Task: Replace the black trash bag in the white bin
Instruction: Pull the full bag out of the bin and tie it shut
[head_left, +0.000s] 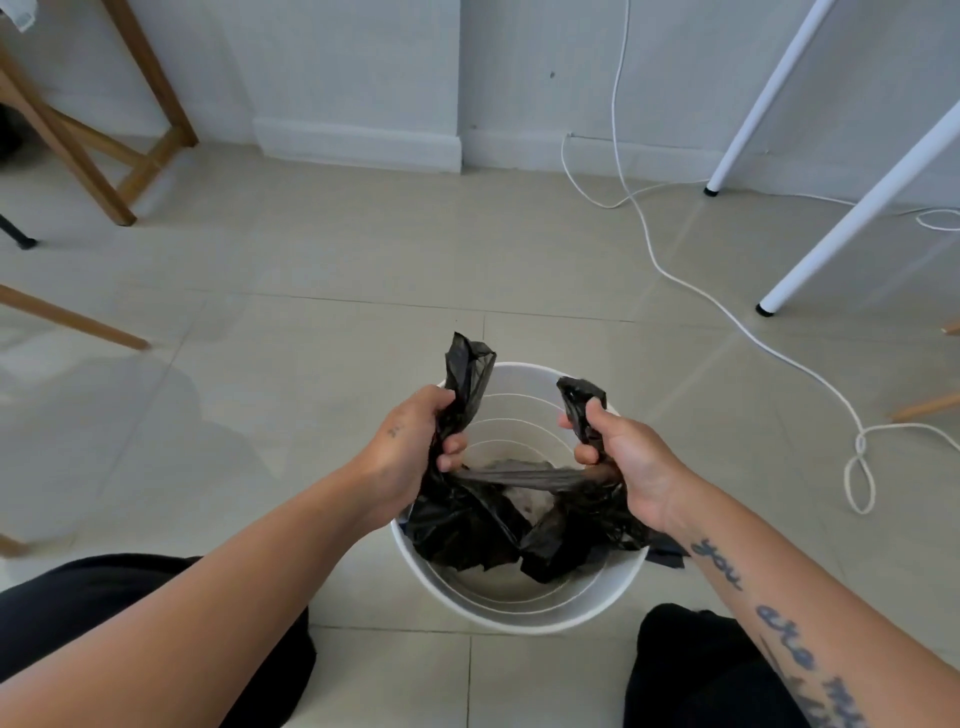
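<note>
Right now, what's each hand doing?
Left hand: closed, gripping one gathered end of the black trash bag over the white bin.
Right hand: closed, gripping the other end.

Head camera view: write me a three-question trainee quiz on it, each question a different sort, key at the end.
1. True or false: the black plastic trash bag lies flat on the floor beside the round white plastic bin.
2. What does the left hand grip? A the bin's rim; B a bunched end of the bag; C a wooden chair leg.
3. Fill the gap: the white cord trails over the tiled floor on the person's ____ side of the bin.

Key: 1 false, its lower part hangs inside the bin; 2 B; 3 right.
</note>
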